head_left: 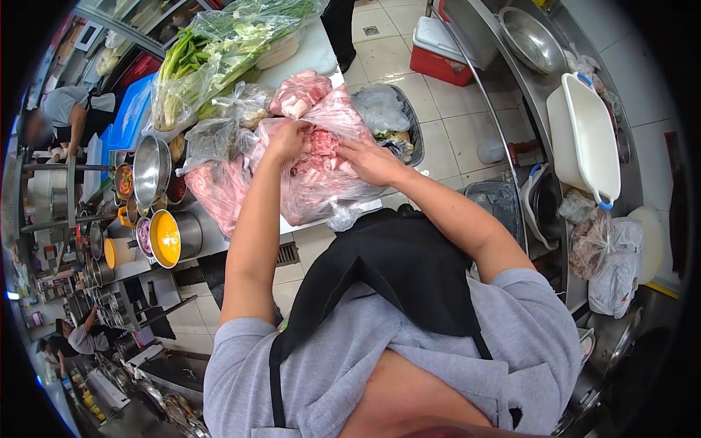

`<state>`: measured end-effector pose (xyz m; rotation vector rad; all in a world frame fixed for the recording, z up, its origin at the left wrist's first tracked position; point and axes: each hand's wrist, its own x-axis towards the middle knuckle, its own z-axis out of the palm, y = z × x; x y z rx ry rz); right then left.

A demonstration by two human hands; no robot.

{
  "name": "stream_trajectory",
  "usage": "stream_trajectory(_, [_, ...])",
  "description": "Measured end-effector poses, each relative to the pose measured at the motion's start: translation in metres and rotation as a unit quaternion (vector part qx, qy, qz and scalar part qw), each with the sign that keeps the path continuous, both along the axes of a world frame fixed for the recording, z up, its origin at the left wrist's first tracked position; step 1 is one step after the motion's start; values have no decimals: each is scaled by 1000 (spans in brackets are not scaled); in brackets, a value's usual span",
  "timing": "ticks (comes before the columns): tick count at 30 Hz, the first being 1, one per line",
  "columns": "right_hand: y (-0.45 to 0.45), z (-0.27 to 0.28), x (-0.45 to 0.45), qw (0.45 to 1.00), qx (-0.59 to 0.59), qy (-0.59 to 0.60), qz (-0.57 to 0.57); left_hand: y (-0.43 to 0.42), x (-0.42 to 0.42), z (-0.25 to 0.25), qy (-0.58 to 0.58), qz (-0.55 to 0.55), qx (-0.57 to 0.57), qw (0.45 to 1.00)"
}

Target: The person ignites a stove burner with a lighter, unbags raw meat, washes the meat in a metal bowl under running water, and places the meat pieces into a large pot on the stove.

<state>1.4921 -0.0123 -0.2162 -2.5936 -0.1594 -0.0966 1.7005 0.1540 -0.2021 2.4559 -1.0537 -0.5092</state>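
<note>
An opened clear plastic bag (321, 196) full of raw pink meat lies on the table in front of me. Cut meat chunks (319, 151) show through its mouth. At the left side of the opening, my left hand (289, 141) has its fingers curled on the plastic; the fingertips are partly hidden. My right hand (371, 162) rests at the right side, fingers stretched out over the meat and the bag's edge. Another bag of meat (219, 191) lies to the left, and a smaller meat bag (301, 95) sits just beyond my hands.
Bagged leafy greens (212, 66) lie at the far left of the table. Left stand a metal colander (152, 171) and a pot of orange liquid (166, 239). A lined bin (409, 124), a red cooler (442, 55) and a white tub (584, 142) are rightward. Other people work at left.
</note>
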Motion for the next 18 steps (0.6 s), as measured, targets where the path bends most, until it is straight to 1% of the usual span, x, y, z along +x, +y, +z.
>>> stream_trajectory(1, [0, 4, 0, 1000, 8, 9, 0, 0, 7, 0, 20, -38, 10, 999])
stream_trajectory(2, [0, 2, 0, 1000, 7, 8, 3, 1, 11, -1, 57, -30, -3, 998])
stream_trajectory(3, [-1, 1, 1, 1000, 9, 8, 6, 3, 11, 0, 55, -26, -4, 998])
stream_trajectory(5, [-2, -3, 3, 1000, 11, 8, 10, 5, 12, 1, 41, -62, -34, 997])
stream_trajectory(6, [-2, -2, 3, 1000, 16, 20, 6, 7, 13, 1, 41, -61, -35, 997])
stream_trajectory(8, [-2, -1, 3, 999, 18, 32, 1, 8, 17, 0, 76, -64, -38, 994])
stream_trajectory(11, [-2, 0, 4, 1000, 3, 24, 9, 11, 25, -16, 64, -80, -54, 993])
stream_trajectory(12, [-2, -1, 4, 1000, -3, 6, 13, 12, 19, -10, 63, -80, -57, 993])
stream_trajectory(13, [-3, -3, 4, 1000, -9, -12, 18, 14, 5, 3, 145, -58, -132, 979])
stream_trajectory(14, [-5, -4, 4, 1000, -13, -14, 19, 15, -9, 18, 225, -37, -205, 952])
stream_trajectory(15, [-7, -4, 3, 999, 18, -19, 21, 18, -22, 33, 223, -38, -208, 952])
stream_trajectory(16, [-9, -5, 3, 998, 51, -22, 22, 24, -37, 47, 188, 63, -249, 948])
stream_trajectory(17, [-12, -1, 1, 998, 51, -22, 22, 29, -50, 59, 152, 165, -285, 932])
stream_trajectory(18, [-16, 12, -1, 995, 102, 14, 8, 33, -59, 67, 68, 198, -270, 940])
